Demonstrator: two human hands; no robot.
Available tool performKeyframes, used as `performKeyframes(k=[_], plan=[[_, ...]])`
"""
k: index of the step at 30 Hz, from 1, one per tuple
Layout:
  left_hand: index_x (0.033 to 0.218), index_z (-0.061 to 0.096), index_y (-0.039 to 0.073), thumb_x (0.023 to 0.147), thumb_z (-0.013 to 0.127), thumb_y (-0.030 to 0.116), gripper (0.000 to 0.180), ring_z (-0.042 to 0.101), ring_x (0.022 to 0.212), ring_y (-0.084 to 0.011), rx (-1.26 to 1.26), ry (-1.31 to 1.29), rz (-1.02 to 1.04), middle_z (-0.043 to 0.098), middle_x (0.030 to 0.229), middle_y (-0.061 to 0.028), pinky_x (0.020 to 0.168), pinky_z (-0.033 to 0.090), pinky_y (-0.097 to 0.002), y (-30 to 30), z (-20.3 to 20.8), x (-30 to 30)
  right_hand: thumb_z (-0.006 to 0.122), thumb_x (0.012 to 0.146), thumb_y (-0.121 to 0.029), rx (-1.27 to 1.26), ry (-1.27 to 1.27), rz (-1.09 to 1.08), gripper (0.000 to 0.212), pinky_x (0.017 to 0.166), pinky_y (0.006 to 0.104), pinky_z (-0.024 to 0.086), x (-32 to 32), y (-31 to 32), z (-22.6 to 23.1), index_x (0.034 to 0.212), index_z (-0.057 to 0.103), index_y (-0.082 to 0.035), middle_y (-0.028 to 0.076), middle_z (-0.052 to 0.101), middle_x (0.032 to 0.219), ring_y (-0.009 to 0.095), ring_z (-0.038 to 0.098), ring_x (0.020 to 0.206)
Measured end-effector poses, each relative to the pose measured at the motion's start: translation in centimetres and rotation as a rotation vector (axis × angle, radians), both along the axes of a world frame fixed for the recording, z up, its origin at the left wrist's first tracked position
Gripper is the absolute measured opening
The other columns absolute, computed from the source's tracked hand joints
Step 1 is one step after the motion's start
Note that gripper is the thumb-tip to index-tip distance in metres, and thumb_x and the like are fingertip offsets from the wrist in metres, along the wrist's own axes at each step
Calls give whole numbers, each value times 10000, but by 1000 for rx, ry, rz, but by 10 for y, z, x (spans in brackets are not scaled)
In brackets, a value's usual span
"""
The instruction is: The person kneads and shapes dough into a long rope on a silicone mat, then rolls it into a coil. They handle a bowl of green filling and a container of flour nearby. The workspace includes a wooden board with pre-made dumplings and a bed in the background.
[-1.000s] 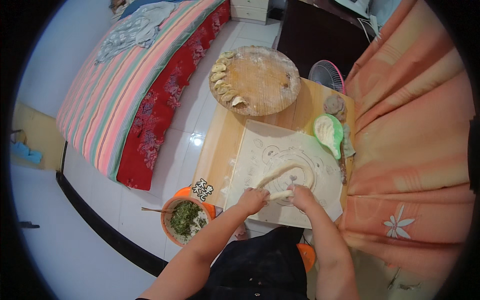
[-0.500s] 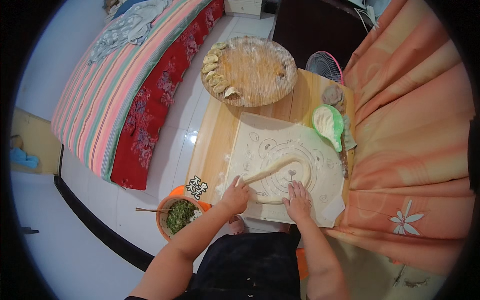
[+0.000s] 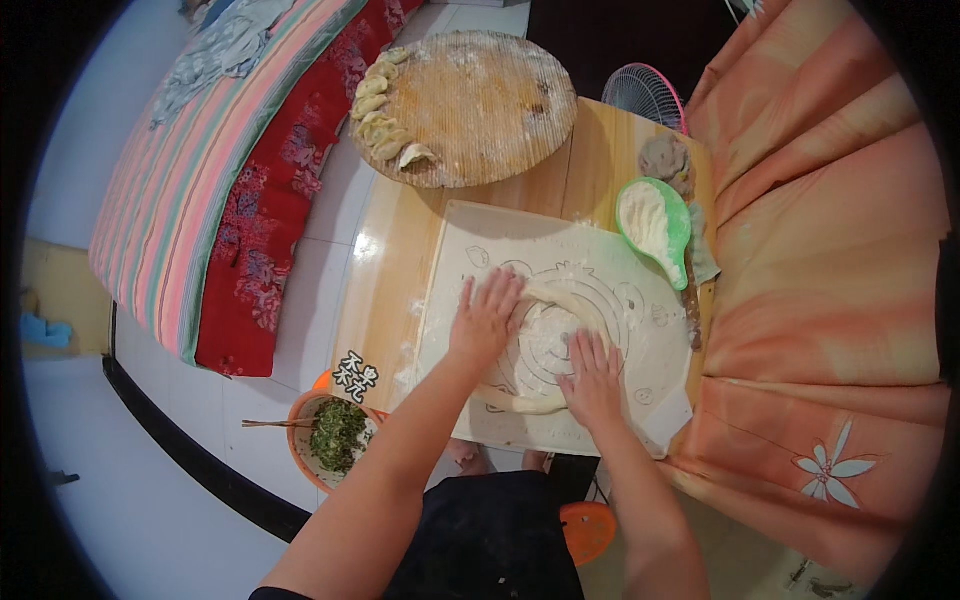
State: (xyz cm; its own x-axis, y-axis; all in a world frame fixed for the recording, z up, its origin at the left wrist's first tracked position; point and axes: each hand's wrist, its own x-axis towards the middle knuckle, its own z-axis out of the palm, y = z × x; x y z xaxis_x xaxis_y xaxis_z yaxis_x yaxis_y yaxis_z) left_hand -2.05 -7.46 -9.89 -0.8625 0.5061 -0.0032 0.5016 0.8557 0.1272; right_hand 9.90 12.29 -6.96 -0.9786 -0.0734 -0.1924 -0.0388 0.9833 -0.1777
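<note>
1 dough rope (image 3: 587,309); 1 mat (image 3: 545,235); left hand (image 3: 487,318), right hand (image 3: 594,380): 2 grips unclenched

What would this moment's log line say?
left hand: open, over curved dough rope; right hand: open, over same dough rope; mat: beneath

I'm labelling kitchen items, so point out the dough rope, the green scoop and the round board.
Dough rope (image 3: 538,404): head view, lower stretch of its curve.
Green scoop (image 3: 679,224): head view, bare wall on its right side.
Round board (image 3: 490,110): head view, bare middle of its top.
</note>
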Motion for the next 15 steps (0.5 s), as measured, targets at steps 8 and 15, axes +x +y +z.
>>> performKeyframes(k=[8, 15], plan=[[1479, 240, 109, 933, 448, 434, 668, 220, 1415, -207, 20, -79, -33, 240, 1540, -44, 1150, 144, -480, -14, 11, 13, 547, 892, -365, 13, -28, 12, 623, 1149, 473, 136, 2, -4, -4, 1437, 364, -123, 64, 297, 1515, 251, 235, 1403], [1457, 299, 105, 907, 487, 424, 663, 232, 1410, -206, 71, -68, -144, 252, 1534, -32, 1148, 151, -472, -29, 12, 42, 517, 909, -373, 13, -119, 54, 577, 1151, 472, 143, 38, 6, 15, 1426, 391, -149, 45, 305, 1511, 245, 242, 1401]])
